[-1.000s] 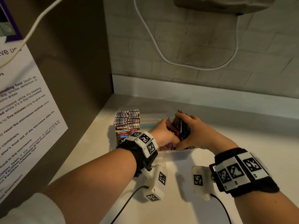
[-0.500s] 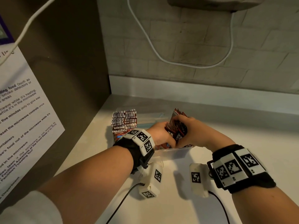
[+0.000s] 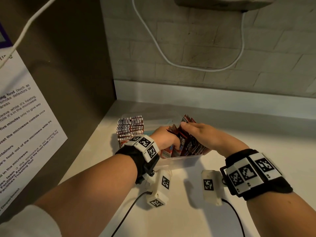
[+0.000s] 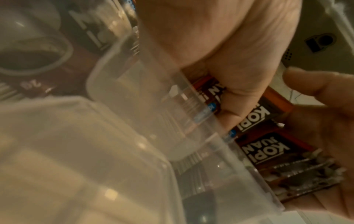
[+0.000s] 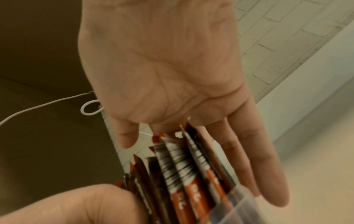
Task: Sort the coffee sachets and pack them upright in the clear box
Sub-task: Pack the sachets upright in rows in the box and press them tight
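A clear box point(image 3: 181, 159) stands on the white counter. Its left part holds a tight row of upright sachets point(image 3: 130, 128), barcode ends up. A loose bundle of red and black coffee sachets point(image 3: 187, 145) leans in its right part. My left hand point(image 3: 166, 139) reaches into the box, and its fingers curl round that bundle point(image 4: 254, 119) from the left. My right hand point(image 3: 193, 129) lies flat over the bundle's top and right side. In the right wrist view its fingers point(image 5: 249, 159) are straight, with the sachets point(image 5: 184, 169) against them.
A dark cabinet side point(image 3: 68, 65) with a paper notice point(image 3: 20, 117) walls off the left. A tiled wall point(image 3: 222, 48) with a hanging white cable point(image 3: 171, 63) is close behind the box. The wrist cameras' black cables point(image 3: 126, 212) trail over the counter point(image 3: 273, 134) in front.
My right hand has let go of its grip on the bundle and now lies flat on it. The bundle has sunk lower into the box. My left hand stays on it.
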